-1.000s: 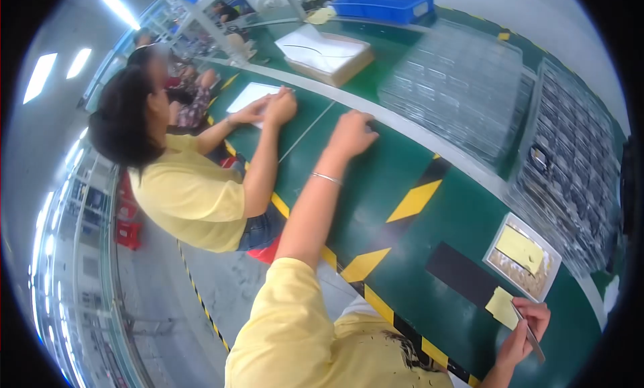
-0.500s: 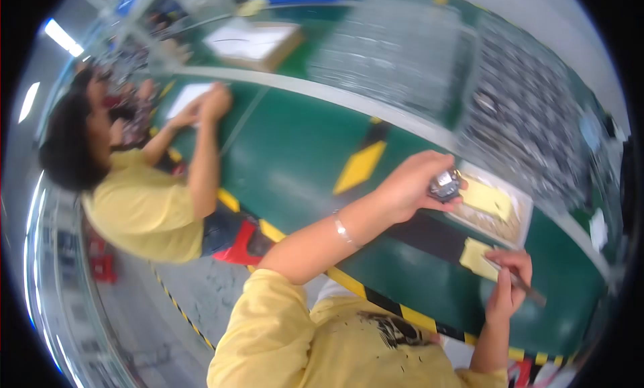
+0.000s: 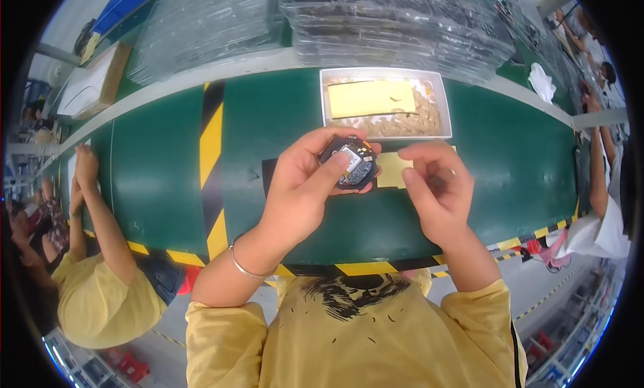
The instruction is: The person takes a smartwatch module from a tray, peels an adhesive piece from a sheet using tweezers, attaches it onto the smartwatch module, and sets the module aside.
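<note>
A round black electronic module [image 3: 350,163] with an exposed circuit board and a white label is in my left hand [image 3: 298,186]. The thumb lies across its face and the fingers wrap its rim. Just right of the module, my right hand [image 3: 439,190] is curled, with thumb and index finger bent toward it. A small dark patch shows among those fingers, but what they hold is hidden. Behind both hands a yellow pad [image 3: 396,170] lies partly covered on the bench. Beyond it stands a white box [image 3: 382,136] with small brown pieces and a yellow card [image 3: 371,98].
Stacked clear plastic trays [image 3: 396,35] line the shelf behind the green bench [image 3: 161,166]. Striped yellow-black tape [image 3: 211,139] crosses the bench and marks its front edge. A co-worker in yellow [image 3: 107,294] sits at left; another person's white sleeve [image 3: 590,233] is at right.
My view has swung right and levelled. My right hand has come up beside the module; the thin metal tool it held is no longer visible. The left hand still holds the module, its thumb now across it.
</note>
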`<state>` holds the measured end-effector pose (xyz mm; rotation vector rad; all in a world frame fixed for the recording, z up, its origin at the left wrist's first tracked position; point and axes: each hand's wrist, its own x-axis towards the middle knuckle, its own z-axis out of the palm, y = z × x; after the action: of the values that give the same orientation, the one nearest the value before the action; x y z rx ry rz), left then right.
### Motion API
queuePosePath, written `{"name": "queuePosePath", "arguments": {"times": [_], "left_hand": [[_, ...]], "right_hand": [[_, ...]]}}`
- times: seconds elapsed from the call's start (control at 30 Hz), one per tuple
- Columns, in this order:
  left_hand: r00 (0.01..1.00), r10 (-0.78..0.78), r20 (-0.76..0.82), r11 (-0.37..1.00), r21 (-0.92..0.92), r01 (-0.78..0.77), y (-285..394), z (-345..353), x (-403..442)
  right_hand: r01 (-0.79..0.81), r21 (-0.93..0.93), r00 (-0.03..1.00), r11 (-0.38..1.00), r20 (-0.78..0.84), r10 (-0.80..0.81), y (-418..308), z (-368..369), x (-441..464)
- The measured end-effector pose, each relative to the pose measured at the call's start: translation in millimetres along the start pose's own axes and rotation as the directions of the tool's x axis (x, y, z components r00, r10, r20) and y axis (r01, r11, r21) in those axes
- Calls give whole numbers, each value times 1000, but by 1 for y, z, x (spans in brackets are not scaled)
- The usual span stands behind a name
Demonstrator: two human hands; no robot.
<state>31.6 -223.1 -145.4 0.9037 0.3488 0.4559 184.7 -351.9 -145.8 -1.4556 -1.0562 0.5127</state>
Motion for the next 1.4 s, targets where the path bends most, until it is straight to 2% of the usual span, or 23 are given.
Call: {"name": "queuePosePath", "arguments": {"times": [0.07,0.2,0.37,0.47,0.57,0.7,0.9,1.1,1.3,1.4], "left_hand": [[1000,-17,12,1000,12,16,-8,-1,1],[998,18,58,998,56,-21,-18,2,-2],[997,-72,16,997,33,71,-14,12,-4],[996,-82,25,997,17,82,-11,13,-4],[997,-41,65,999,-9,41,-21,8,-4],[998,-47,48,998,43,45,-21,9,-5],[998,-44,49,999,8,43,-28,5,-6],[988,-148,-42,989,-7,148,-21,11,-6],[983,-184,7,983,-1,184,-23,5,-5],[967,-256,1,967,7,256,-14,8,-5]], "right_hand": [[-32,-8,999,999,-12,32,-1,3,2],[97,4,995,995,35,-97,6,3,4],[187,25,976,982,106,-189,6,-2,3],[264,-59,951,963,181,-249,3,-6,6],[230,-55,960,972,175,-217,3,-6,3],[221,-51,957,974,206,-206,3,-7,3],[201,-14,961,979,197,-195,2,-6,2],[230,-26,958,973,184,-221,6,-5,1],[270,-12,941,963,214,-262,7,-8,5],[260,1,935,966,248,-252,8,-11,7]]}}
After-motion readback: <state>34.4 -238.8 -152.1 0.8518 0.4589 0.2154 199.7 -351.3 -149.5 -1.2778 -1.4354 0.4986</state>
